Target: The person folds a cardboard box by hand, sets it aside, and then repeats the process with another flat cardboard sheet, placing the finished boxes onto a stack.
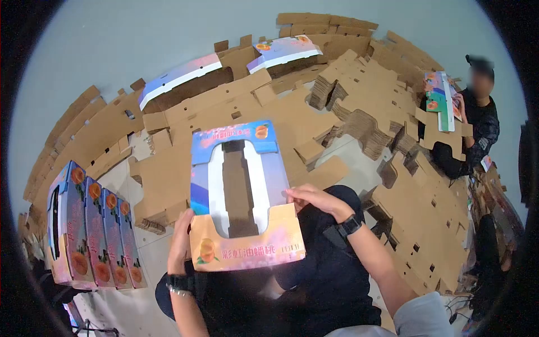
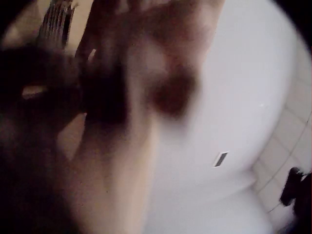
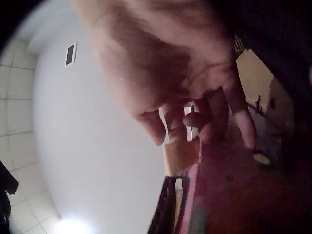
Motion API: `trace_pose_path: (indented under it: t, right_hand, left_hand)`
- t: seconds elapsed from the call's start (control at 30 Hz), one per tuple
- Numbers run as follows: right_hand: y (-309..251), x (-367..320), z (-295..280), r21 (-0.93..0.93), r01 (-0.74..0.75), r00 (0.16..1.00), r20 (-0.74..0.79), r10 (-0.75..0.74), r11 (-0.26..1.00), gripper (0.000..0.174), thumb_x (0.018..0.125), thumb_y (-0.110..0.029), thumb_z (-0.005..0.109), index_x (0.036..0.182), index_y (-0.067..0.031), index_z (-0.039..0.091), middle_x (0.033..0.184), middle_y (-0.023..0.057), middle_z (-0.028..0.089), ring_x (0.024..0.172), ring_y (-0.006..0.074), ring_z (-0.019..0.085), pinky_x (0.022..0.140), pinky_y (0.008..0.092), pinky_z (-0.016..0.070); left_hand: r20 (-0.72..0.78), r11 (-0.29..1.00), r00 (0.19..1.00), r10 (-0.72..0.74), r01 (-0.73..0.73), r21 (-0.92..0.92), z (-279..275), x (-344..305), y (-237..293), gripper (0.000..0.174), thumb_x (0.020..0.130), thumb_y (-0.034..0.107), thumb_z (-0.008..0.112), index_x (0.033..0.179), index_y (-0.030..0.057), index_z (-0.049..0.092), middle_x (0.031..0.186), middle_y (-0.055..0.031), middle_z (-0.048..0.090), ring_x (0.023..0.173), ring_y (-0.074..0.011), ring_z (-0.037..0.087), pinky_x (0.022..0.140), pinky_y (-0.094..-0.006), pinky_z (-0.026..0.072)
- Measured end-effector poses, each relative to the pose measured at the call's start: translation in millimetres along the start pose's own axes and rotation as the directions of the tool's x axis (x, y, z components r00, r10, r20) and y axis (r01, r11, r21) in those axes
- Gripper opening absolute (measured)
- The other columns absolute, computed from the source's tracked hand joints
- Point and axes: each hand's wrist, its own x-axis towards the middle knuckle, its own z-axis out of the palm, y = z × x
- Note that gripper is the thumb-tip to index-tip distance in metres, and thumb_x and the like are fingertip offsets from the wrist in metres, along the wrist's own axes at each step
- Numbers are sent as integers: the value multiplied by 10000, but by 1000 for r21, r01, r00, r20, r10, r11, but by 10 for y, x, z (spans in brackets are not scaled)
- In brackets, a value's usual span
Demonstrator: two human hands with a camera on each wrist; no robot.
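Observation:
A printed peach carton (image 1: 247,247) with a cut-out window lies over the person's lap in the head view, its orange end nearest. White side flaps and a brown inner panel show through the window. The left hand (image 1: 179,238) lies along the carton's left edge, its fingers extended. At the opposite edge, the right hand (image 1: 321,200) touches the side with outstretched fingers. Its palm (image 3: 165,63) and spread fingers sit right at the carton's edge in the right wrist view. The left hand (image 2: 156,48) is dark and blurred in the left wrist view.
Finished-looking peach cartons (image 1: 95,236) stand in a row at left. Stacks of flat brown cardboard (image 1: 359,95) spread ahead and to the right. Printed sleeves (image 1: 179,78) lie across brown cardboard at the back. Another person (image 1: 477,118) at right holds a printed carton (image 1: 441,101).

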Motion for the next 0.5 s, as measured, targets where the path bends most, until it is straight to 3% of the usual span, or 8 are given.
trace_pose_path:
  t: [0.1, 0.17, 0.23, 0.27, 0.33, 0.4, 0.47, 0.5]
  right_hand:
    - [-76, -135, -20, 78, 19, 995, -98, -11, 997, 419, 948, -415, 493, 730, -77, 613, 628, -26, 569, 571, 65, 546, 563, 199, 440]
    - [-166, -267, -61, -25, 96, 988, -123, -98, 995, 406, 961, -362, 492, 684, -81, 584, 567, -42, 528, 481, 52, 489, 459, 200, 383]
    - [-311, -605, 1, -174, -6, 992, -123, -15, 985, 422, 970, -359, 477, 660, -87, 564, 559, -42, 507, 466, 43, 470, 422, 205, 345]
    - [-350, -785, 11, -204, -16, 998, -68, 2, 979, 410, 966, -333, 492, 657, -72, 560, 555, -35, 499, 458, 45, 464, 417, 202, 339]
    - [-408, -1141, 89, -271, 40, 999, 39, -30, 962, 393, 951, -275, 525, 645, -30, 541, 548, -10, 487, 464, 61, 467, 428, 214, 353]
    - [-469, -1425, 176, -341, 140, 987, 118, -106, 929, 381, 932, -217, 551, 634, 18, 516, 553, 25, 485, 503, 95, 492, 484, 244, 403]
    - [-449, -1645, 232, -328, 132, 990, 97, -106, 935, 377, 927, -174, 544, 624, 46, 500, 569, 50, 492, 548, 132, 518, 584, 279, 447]
    - [-398, -1736, 259, -275, 85, 996, 55, -73, 958, 381, 931, -159, 529, 615, 51, 495, 577, 60, 498, 568, 149, 528, 643, 297, 463]
  left_hand:
    - [223, 981, 974, 44, -85, 175, -149, -177, 100, 245, 960, 318, 490, 872, 91, 515, 803, 22, 498, 769, -70, 490, 704, -216, 412]
    - [238, 994, 969, 70, -89, 70, 9, -465, 303, 257, 940, 307, 526, 864, 66, 576, 771, 8, 532, 765, -68, 498, 690, -219, 410]
    - [513, 952, 857, -52, -113, 285, -51, -641, 406, 257, 910, 273, 573, 871, 29, 644, 721, -10, 561, 774, -84, 506, 697, -219, 407]
    - [489, 924, 863, -126, -78, 375, -86, -741, 406, 245, 874, 234, 616, 849, 0, 684, 707, -46, 595, 748, -128, 522, 673, -247, 410]
    - [714, 905, 699, 40, -328, 271, 65, -878, 362, 188, 805, 144, 687, 701, -13, 667, 689, -70, 581, 665, -179, 513, 609, -308, 391]
    - [798, 944, 602, -40, -239, 227, 231, -1085, 275, 278, 778, 166, 682, 597, -34, 614, 656, -121, 557, 639, -236, 515, 597, -354, 382]
    - [747, 995, 656, 104, -61, -84, 282, -1338, -96, 301, 813, 169, 639, 577, -15, 611, 719, -154, 577, 709, -254, 551, 877, -431, 396]
    - [662, 997, 749, 30, -66, 30, 356, -1495, -167, 313, 823, 199, 623, 587, -7, 621, 796, -146, 596, 798, -255, 563, 996, -441, 314]
